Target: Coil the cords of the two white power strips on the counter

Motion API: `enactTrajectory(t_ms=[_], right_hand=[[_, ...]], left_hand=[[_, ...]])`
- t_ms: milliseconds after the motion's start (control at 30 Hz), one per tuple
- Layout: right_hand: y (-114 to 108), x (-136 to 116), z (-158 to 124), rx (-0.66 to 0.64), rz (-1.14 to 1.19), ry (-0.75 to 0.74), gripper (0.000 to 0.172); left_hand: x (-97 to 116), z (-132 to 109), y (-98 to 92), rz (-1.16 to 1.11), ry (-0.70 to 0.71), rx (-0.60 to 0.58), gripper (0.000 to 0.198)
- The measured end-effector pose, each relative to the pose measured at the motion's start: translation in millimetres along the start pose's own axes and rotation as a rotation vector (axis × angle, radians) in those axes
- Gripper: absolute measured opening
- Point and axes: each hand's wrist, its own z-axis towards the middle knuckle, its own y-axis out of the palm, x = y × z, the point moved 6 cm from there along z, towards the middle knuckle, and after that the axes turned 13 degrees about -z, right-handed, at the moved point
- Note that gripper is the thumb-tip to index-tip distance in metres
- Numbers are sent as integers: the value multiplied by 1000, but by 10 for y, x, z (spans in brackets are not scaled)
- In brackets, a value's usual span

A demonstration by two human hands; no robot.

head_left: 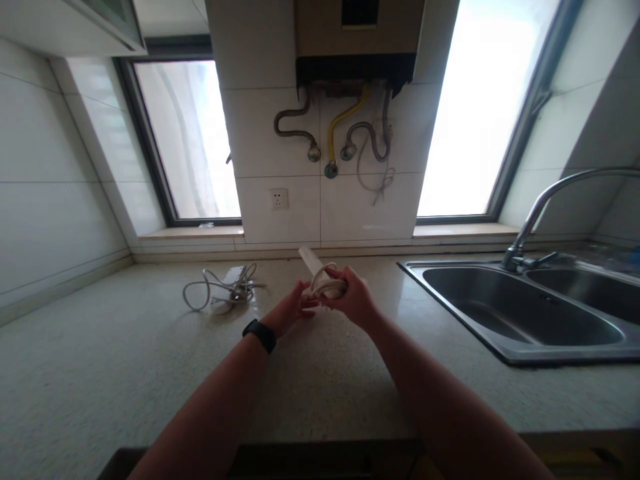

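Note:
Over the middle of the countertop point(100, 373) both my hands hold a white power strip point(311, 260) with its cord wound around it. My right hand point(356, 298) is closed around the coiled cord point(327, 287) and the strip's near end. My left hand point(293, 310), with a black band on its wrist, pinches the cord from the left. The strip's far end sticks up and away from me. A second white power strip with a loose cord point(225, 288) lies on the counter to the left, apart from my hands.
A double steel sink point(505, 333) with a curved tap point(545, 200) sits at the right. On the tiled back wall are a socket point(279, 198), a water heater point(357, 40) and its pipes. Windows flank the wall. The counter's front edge runs below my arms.

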Motion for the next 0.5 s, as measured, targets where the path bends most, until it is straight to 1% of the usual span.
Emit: enactTrajectory(t_ms=[33,67,133,167,200,233,267,367,433,500], right_hand=[[90,-75,-36,-45,-20,-32,62],[168,-153,-71,-83,-89,-76,62],[273,-342,-137,-105,-281,-261,58],[298,-416,-163,-89,-334,-337,63],[306,-467,-181,-59,-369,-386,70],[306,-497,-189,-27,-385,-405,75],[296,-510,-191,15,-393,-398,77],[279,-537,-200,135,-439,-382,72],[297,-548,-210,173,-465,-389,72],[324,-528,-212,179,-473,-388,72]], left_hand=[[28,-21,113,-110,12,-90,108],[55,-38,183,-221,22,-119,97],[82,-50,216,-369,29,-42,73],[94,-50,209,-404,40,11,63],[110,-49,198,-420,56,56,58],[131,-48,189,-430,76,87,55],[154,-49,177,-440,95,116,54],[213,-75,142,-484,108,212,46],[262,-98,145,-494,131,248,43],[310,-108,155,-478,192,274,43]])
